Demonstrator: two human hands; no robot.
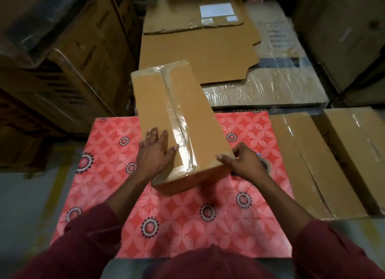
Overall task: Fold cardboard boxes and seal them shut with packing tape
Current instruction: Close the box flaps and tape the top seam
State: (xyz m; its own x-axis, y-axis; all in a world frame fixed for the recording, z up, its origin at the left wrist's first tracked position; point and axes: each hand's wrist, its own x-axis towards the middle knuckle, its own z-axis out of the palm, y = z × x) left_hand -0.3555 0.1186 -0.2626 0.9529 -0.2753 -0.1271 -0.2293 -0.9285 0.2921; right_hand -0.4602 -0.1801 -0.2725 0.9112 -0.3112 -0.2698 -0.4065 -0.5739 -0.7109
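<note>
Head-worn view, forward and downward.

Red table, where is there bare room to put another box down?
The tablecloth is bare between the box and the person, and left of the left hand. It is crowded by the right hand, where the tape roll sits.

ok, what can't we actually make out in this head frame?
Head view only:
- Tape roll: mostly behind the right hand; how much tape is left is unreadable.
- Box: underside hidden against the table; far end overhangs the table edge.
- Right hand's grip at the box's near corner: fingertips blurred.
- Print on the stacked cartons, left: blurred and dark.
- Label on the flat cardboard: too small.
</note>
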